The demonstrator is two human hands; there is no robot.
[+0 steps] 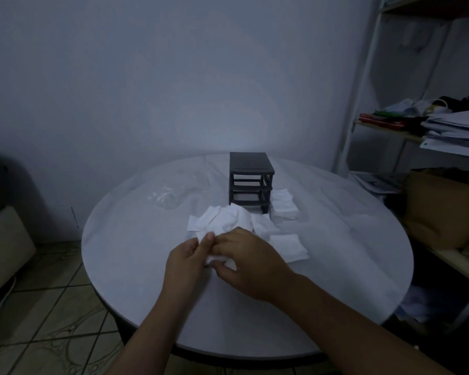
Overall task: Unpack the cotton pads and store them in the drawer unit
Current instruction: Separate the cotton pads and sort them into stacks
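**Gathering loose pads in front of the drawer unit**

The round white desk (336, 266) carries everything. Towards its far side stands the dark grey plastic drawer unit (251, 169), a small square frame whose slots look open and hollow from here; whether any drawer sits inside I cannot tell.

Just in front of the unit lies a loose heap of white square cotton pads (225, 220). A neater stack (283, 204) rests against the unit's right side, and another stack (289, 246) lies further forward of it. Left of the unit lies the crumpled clear plastic wrapper (164, 197), apparently emptied.

Well in front of the unit, the left hand (184, 262) and right hand (251, 263) meet over a small bundle of pads (217, 259), both with fingers curled and pinching it between them.

Unpacking looks done; the step in hand seems to be squaring the pads into bundles. Next, the bundle needs carrying to the unit and sliding flat into a slot without fanning apart.
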